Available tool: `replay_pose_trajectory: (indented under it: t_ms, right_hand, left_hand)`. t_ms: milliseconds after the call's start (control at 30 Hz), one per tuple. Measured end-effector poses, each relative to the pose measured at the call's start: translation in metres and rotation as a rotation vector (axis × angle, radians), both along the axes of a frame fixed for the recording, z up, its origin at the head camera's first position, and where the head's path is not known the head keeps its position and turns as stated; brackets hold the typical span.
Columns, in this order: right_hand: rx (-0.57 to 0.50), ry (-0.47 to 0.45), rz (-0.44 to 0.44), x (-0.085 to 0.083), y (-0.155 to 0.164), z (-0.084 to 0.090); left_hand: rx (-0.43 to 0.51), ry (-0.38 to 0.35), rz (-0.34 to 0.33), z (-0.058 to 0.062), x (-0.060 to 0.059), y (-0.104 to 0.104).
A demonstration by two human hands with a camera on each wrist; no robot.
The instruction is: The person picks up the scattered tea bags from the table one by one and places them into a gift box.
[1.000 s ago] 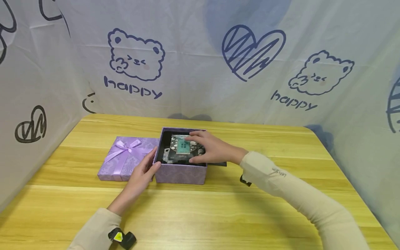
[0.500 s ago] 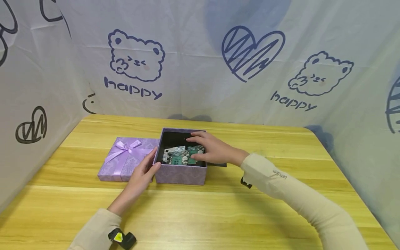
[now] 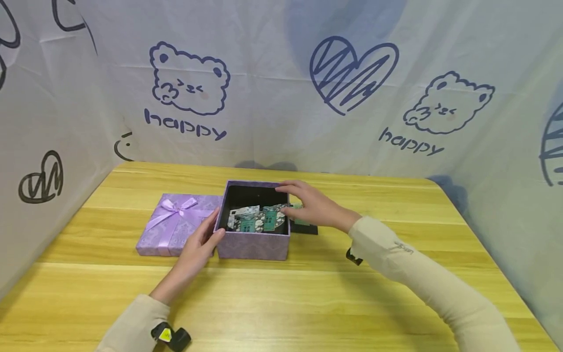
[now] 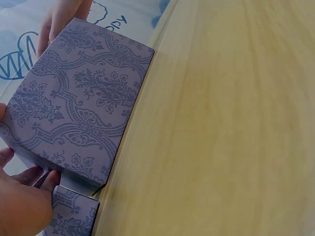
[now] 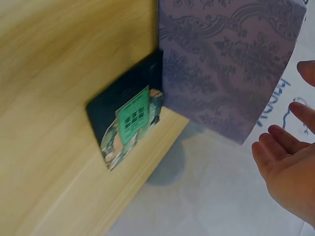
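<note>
The wooden counter (image 3: 308,298) stretches out under me, with a white sheet printed with bears and hearts (image 3: 352,73) hung behind it and down both sides. On the counter stands my open purple box (image 3: 253,244), dark inside, and just to its left lies the lid (image 3: 171,222) with its bow (image 3: 175,205) facing up. My left hand (image 3: 198,242) rests against the box's near left corner, fingers (image 3: 210,226) relaxed along the wall, pinching nothing; the left wrist view shows only the patterned outside of that wall and a corner of the lid below it, never the inside. My right hand (image 3: 310,205) hovers over the box's far right rim, fingers (image 5: 283,147) loose and spread, holding nothing as the right wrist view makes plain. From the head view I see patterned cards (image 3: 257,219) lying tilted in a jumble inside the box. Only the right wrist view shows clearly what sits outside against the box's right wall: a dark flat card (image 5: 118,110) on the counter with a floral card bearing a green label (image 5: 134,118) lying on top of it, where the head view gives just a dark edge and a green sliver past my fingers.
</note>
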State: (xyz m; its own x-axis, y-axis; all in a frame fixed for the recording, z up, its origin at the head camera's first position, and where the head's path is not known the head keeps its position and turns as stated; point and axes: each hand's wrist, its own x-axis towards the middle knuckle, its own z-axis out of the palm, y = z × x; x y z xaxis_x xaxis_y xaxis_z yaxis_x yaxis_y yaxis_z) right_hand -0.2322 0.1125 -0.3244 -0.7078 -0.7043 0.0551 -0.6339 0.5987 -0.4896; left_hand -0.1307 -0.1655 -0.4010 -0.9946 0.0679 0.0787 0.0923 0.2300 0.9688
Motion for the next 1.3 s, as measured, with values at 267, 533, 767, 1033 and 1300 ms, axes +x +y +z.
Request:
replay_pose_trajectory:
  t_ms: [267,533,767,1033,1300]
  right_hand:
    - [-0.041,-0.007,-0.064,-0.007,0.018,-0.008]
    - [-0.027,-0.026,-0.093,-0.009,0.029,-0.017]
    - [0.013,-0.029,-0.093,-0.014,0.037,-0.030]
    - [0.032,-0.109,-0.121,-0.020,0.045,-0.046]
    - [0.014,-0.166,-0.126,-0.022,0.048,-0.056]
  left_hand:
    - [-0.005,0.000,-0.002,-0.003,-0.001,-0.001]
    - [-0.004,0.000,-0.003,-0.004,-0.001,-0.001]
    - [-0.010,-0.004,-0.002,-0.005,-0.002,-0.002]
    - [-0.012,-0.009,-0.001,-0.005,-0.002,-0.001]
    - [-0.029,0.011,-0.006,-0.002,0.000,-0.001]
